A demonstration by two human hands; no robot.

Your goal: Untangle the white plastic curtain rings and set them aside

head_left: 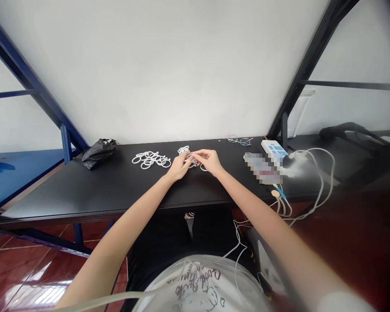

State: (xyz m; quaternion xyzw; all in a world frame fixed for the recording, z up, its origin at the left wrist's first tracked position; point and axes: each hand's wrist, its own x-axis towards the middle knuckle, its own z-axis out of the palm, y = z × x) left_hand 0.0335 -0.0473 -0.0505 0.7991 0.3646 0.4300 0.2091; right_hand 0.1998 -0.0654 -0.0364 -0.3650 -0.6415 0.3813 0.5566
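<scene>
Both my arms reach out over a black table (84,190). My left hand (179,166) and my right hand (208,159) meet at the table's middle, fingers pinched together on a small white ring (192,160) between them. A second white ring (203,168) lies just under my right hand. Behind the hands sits a small cluster of white rings (183,150). A larger spread of several white rings (151,160) lies to the left of my left hand.
A crumpled black plastic bag (99,152) lies at the table's back left. Eyeglasses (239,140), a white and blue box (273,150) and white cables (315,173) are at the right. Blue shelving (16,169) stands left, a black frame (299,86) right.
</scene>
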